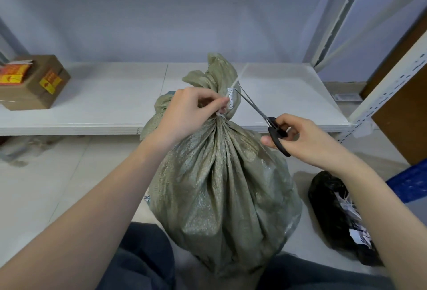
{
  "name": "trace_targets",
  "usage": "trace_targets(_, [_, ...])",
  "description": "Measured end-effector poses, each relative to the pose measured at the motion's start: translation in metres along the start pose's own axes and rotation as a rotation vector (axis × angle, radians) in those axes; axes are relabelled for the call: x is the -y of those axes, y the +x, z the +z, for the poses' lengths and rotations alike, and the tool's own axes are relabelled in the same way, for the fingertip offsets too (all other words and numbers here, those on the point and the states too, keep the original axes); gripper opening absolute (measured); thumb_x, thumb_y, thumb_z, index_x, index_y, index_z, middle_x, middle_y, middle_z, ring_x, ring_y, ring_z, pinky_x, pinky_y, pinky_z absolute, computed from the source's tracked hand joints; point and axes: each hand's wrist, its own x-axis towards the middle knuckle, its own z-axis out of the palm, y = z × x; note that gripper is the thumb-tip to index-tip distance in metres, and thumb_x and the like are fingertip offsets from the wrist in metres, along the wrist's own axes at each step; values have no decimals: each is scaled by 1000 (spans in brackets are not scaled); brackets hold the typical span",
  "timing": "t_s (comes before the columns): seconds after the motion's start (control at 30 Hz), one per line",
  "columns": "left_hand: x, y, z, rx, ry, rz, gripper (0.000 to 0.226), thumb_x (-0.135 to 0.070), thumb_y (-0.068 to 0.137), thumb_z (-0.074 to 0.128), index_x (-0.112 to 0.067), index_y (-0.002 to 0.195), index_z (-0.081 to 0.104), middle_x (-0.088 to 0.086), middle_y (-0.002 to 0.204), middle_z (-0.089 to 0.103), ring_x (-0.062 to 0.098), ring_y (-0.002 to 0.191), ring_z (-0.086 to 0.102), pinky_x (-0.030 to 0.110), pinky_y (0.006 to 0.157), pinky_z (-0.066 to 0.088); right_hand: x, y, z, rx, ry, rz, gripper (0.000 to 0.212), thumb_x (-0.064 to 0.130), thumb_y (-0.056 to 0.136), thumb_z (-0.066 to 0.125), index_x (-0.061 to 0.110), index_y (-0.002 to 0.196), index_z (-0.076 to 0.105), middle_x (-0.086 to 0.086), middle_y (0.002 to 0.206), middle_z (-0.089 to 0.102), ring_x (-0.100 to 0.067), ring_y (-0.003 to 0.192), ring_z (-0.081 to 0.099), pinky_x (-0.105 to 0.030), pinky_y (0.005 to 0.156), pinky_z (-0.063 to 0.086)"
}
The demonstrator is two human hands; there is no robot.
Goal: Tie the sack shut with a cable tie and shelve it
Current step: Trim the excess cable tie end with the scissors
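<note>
A full olive-green woven sack (221, 185) stands on the floor between my knees, its neck gathered tight. A white cable tie (231, 98) circles the neck, and its long tail sticks up to the right. My left hand (191, 111) pinches the tie at the neck. My right hand (307, 139) holds black-handled scissors (261, 114) whose blades are apart around the tie's tail. The white shelf board (104, 102) lies just behind the sack.
A brown cardboard box (34, 81) with yellow labels sits at the shelf's left end. A black plastic bag (339, 215) holding white tags lies on the floor at my right. A perforated shelf upright (388, 91) and a blue crate (411, 181) stand further right.
</note>
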Motion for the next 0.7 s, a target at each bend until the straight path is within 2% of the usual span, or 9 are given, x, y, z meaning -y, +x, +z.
trace_targets(0.07, [4,2,-2,-16,-38,-20,17,-33,87,65,-34,71,71,-13,69,71,0,65,63,17,66,46,-2,0,0,32,-22,4,39,43,71,71,9,85,59,9,57,44,-1,44,38,-10,46,31])
trace_targets(0.13, [6,5,-4,-26,-159,-55,6,-26,83,71,-30,81,73,-8,77,73,2,70,64,23,75,50,-4,0,-1,57,-32,27,40,39,73,71,5,88,59,8,56,42,-1,42,37,-9,44,29])
trace_targets(0.2, [6,6,-7,-27,-264,-82,12,-18,79,74,-26,88,73,-1,83,74,4,74,65,26,80,52,-5,1,0,71,-65,42,43,42,72,72,4,88,59,12,48,42,0,40,37,-9,43,28])
trace_targets(0.3, [5,6,-8,-45,-284,-86,10,-16,76,77,-24,80,73,2,84,75,4,73,66,24,77,53,-9,1,1,64,-162,49,48,52,70,69,7,85,58,16,40,42,-1,40,38,-13,44,28])
trace_targets(0.43, [2,7,-9,-68,-262,-99,7,-18,74,79,-21,75,73,-5,76,73,1,69,65,17,71,52,-7,0,2,49,-302,53,52,57,72,65,7,84,58,8,53,39,-8,50,37,-18,46,25])
trace_targets(0.53, [-3,5,-12,-85,-228,-86,6,-19,75,78,-18,73,73,-8,70,71,-5,61,62,9,63,46,-6,0,4,20,-349,22,53,60,70,64,9,79,56,5,56,44,-13,54,39,-27,52,28])
trace_targets(0.7, [-12,3,-15,-72,-140,-62,9,-21,76,78,-13,74,74,-9,66,71,-1,62,65,11,66,50,-6,-1,3,-6,-383,-57,47,65,61,67,24,62,44,3,59,50,-18,60,47,-32,57,34])
